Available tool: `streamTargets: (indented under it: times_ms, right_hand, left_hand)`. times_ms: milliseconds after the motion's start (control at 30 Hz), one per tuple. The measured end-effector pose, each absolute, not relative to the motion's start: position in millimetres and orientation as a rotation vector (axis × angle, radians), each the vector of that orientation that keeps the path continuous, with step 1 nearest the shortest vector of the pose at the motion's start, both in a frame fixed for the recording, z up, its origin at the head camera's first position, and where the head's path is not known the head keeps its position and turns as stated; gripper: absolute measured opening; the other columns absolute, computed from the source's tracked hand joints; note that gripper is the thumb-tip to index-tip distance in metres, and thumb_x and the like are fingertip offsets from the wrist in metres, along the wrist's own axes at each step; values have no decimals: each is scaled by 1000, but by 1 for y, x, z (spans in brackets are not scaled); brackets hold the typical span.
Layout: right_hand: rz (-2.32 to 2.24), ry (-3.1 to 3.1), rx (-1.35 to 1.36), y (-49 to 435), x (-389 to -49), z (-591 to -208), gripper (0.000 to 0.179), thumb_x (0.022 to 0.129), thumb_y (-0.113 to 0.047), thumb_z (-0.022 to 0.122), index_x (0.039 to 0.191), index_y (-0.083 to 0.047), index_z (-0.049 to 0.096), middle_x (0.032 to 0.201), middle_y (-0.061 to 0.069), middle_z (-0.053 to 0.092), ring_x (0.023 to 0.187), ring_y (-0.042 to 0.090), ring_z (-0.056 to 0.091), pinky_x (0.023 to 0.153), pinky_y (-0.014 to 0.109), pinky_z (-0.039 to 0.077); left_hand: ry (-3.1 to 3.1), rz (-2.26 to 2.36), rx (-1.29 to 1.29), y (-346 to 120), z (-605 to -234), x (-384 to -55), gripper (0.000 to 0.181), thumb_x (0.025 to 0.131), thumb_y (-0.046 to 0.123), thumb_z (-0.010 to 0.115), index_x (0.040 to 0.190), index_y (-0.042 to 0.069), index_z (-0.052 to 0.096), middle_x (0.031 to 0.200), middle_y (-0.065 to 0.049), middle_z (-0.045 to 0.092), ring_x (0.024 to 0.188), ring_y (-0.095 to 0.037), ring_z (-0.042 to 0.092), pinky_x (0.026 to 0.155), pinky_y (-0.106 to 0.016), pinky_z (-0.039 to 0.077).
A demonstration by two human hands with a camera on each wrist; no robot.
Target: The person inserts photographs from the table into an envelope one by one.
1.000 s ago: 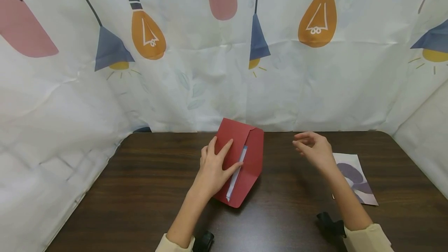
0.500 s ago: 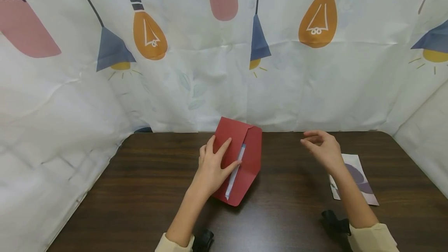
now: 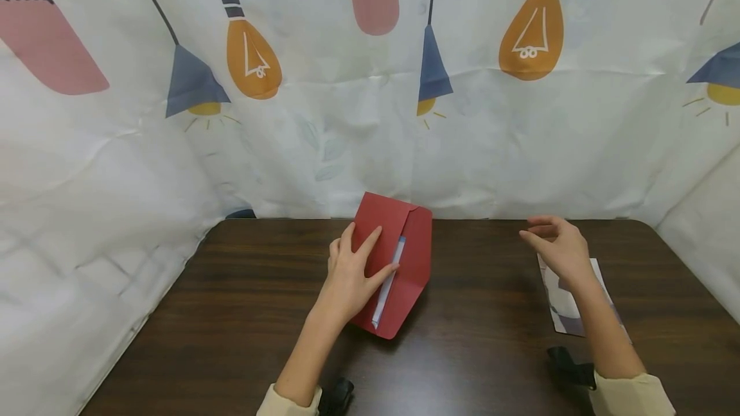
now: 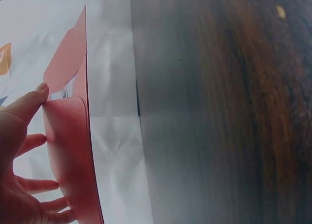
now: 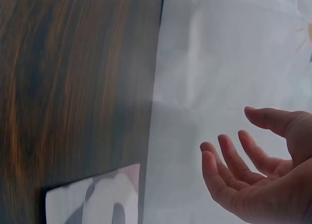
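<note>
A red envelope [image 3: 417, 255] lies aslant near the far edge of the dark wooden table, its flap folded out to the right. From its opening peeks a strip of white paper [image 3: 390, 287]. My left hand [image 3: 349, 284] rests on the envelope with fingers spread; in the left wrist view its fingertips touch the red face [image 4: 70, 141] and the thumb lies by the opening. Held above the table to the right, my right hand [image 3: 559, 248] has loosely bent fingers and nothing between them, as the right wrist view of the hand [image 5: 263, 180] confirms.
Under the right forearm lies a white card [image 3: 569, 309] with a purple-grey print, partly hidden by the arm. The wooden table [image 3: 254, 313] meets a white patterned curtain [image 3: 480, 159] at its far edge. Black wrist straps [image 3: 569, 368] sit at both cuffs.
My right hand has moved to the right, away from the envelope and over the printed card. The left hand and the envelope have stayed nearly still.
</note>
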State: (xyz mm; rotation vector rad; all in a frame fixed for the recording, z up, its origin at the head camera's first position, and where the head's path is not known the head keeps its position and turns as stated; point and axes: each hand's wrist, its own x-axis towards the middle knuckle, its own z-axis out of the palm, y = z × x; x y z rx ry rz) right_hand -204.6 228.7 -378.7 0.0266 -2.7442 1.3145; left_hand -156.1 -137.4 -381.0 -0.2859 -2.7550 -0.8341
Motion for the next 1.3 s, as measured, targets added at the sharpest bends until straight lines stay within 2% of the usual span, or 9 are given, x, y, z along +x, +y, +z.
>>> streamTargets:
  times_ms: [100,267,600,1300]
  right_hand:
    - [1323,-2751,5,234,-204,-379,57,109,-31,58,150,7,46,141,39,55,126,58,55,95,67,48]
    - [1301,-2767,-58,243,-206,-379,61,109,-34,58,152,7,43,144,39,52,128,59,54,97,67,47]
    - [1314,-2796,-137,257,-208,-385,66,110,-35,54,154,10,36,149,42,43,132,64,40,102,73,40]
    - [1231,-2866,-141,282,-211,-391,66,111,-35,52,151,14,36,147,46,41,129,65,41,97,72,43]
  left_hand:
    - [-2755,-830,-285,-138,-380,-156,73,94,39,80,157,17,51,165,-26,29,138,-48,36,92,-57,57]
    - [-2757,-833,-278,-138,-379,-156,73,94,39,80,158,17,51,165,-26,29,139,-47,35,92,-57,58]
    - [-2754,-825,-286,-139,-380,-155,73,94,39,80,157,17,51,165,-26,29,138,-47,36,96,-58,55]
    - [-2748,-826,-286,-136,-380,-155,74,93,38,81,158,17,51,165,-25,30,139,-46,36,91,-54,59]
